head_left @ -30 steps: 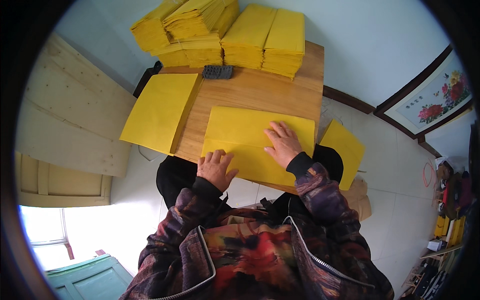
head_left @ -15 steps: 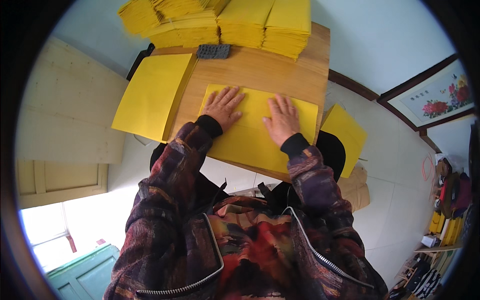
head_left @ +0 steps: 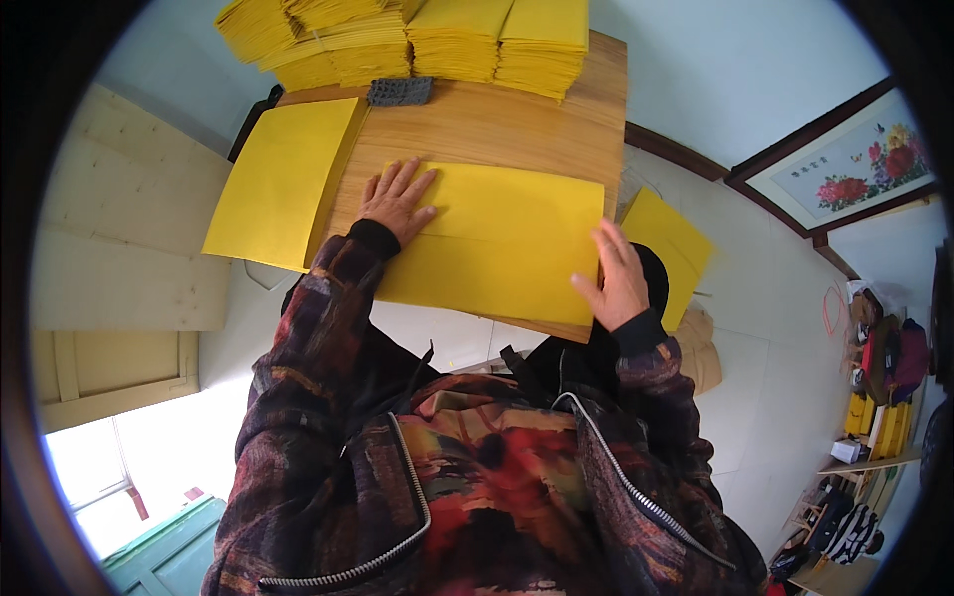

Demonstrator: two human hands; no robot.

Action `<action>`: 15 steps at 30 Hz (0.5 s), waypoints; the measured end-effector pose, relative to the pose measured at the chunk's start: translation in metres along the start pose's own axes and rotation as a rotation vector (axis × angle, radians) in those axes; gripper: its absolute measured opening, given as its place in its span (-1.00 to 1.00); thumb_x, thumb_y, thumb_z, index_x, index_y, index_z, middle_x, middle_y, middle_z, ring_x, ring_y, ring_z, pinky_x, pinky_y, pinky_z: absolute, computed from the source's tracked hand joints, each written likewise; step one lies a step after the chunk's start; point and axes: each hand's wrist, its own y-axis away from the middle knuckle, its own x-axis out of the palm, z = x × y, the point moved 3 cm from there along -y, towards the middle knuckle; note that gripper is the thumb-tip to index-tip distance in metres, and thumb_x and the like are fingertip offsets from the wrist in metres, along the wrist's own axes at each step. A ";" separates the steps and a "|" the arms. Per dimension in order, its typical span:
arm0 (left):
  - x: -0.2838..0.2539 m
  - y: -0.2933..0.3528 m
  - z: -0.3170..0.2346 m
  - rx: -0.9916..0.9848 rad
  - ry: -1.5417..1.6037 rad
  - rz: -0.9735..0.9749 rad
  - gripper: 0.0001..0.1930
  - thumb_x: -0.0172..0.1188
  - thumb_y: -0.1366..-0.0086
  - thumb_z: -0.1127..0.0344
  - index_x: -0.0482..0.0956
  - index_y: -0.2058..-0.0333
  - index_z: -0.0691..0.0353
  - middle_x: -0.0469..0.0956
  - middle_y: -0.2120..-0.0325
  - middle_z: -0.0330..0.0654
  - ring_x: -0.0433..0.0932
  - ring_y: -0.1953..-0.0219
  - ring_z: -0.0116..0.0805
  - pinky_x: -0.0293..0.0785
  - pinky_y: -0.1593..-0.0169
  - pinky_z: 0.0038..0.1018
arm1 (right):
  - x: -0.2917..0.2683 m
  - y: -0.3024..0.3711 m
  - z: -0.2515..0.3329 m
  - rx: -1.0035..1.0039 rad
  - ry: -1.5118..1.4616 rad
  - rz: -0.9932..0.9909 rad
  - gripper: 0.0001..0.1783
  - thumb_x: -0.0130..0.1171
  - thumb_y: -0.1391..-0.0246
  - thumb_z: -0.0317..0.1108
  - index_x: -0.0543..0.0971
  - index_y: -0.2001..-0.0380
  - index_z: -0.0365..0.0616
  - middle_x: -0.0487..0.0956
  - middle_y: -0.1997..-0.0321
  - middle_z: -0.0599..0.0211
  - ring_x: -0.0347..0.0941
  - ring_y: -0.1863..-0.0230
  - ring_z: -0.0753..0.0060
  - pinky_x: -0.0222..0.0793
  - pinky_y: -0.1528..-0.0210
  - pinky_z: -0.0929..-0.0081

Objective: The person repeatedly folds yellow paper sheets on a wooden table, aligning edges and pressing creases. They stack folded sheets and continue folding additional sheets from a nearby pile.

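Note:
A large yellow paper sheet [head_left: 507, 243] lies folded on the wooden table [head_left: 497, 124], its near edge hanging over the table's front. My left hand [head_left: 396, 199] presses flat on the sheet's left end, fingers spread. My right hand [head_left: 618, 275] rests at the sheet's right edge near the table's corner, fingers apart; whether it pinches the edge I cannot tell.
Several tall stacks of yellow paper [head_left: 417, 40] stand along the table's far side, with a dark grey block [head_left: 400, 91] in front of them. Another yellow sheet [head_left: 283, 179] overhangs the table's left edge. More yellow paper [head_left: 671, 248] lies lower at the right.
My left hand has slid left along the sheet and my right hand has slid right to its edge. The hands are now far apart.

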 end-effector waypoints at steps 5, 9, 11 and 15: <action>-0.001 0.032 -0.001 -0.055 0.016 0.007 -0.36 0.01 -0.28 -0.09 0.13 -0.31 -0.17 -0.04 -0.38 -0.22 -0.08 -0.40 -0.10 -0.19 -0.37 -0.07 | -0.005 0.029 0.033 -0.029 0.070 0.285 0.00 0.43 0.29 0.04 0.27 -0.19 -0.23 0.10 -0.37 0.07 -0.03 -0.41 0.07 -0.05 -0.36 0.04; -0.010 0.052 -0.007 -0.077 -0.023 -0.043 -0.33 0.09 -0.25 -0.04 0.12 -0.31 -0.17 -0.07 -0.38 -0.23 -0.09 -0.41 -0.10 -0.18 -0.35 0.02 | -0.010 0.034 0.041 -0.043 0.095 0.297 0.02 0.44 0.31 0.04 0.26 -0.20 -0.21 0.09 -0.38 0.08 -0.05 -0.42 0.10 -0.08 -0.38 0.05; -0.018 0.068 -0.012 0.026 -0.042 -0.123 -0.30 0.15 -0.22 0.00 0.12 -0.31 -0.17 -0.08 -0.39 -0.24 -0.10 -0.41 -0.11 -0.16 -0.34 0.06 | -0.011 0.035 0.040 -0.051 0.090 0.283 0.03 0.44 0.31 0.04 0.25 -0.21 -0.22 0.09 -0.38 0.08 -0.04 -0.42 0.09 -0.07 -0.37 0.05; -0.021 0.110 -0.031 0.111 0.029 -0.007 -0.23 0.23 -0.12 -0.05 0.17 -0.29 -0.11 0.01 -0.36 -0.27 0.00 -0.38 -0.18 -0.05 -0.34 -0.05 | -0.010 0.029 0.038 -0.080 0.019 0.194 -0.08 0.41 0.23 -0.11 0.27 -0.18 -0.31 0.19 -0.33 0.04 0.08 -0.35 -0.02 0.00 -0.34 0.09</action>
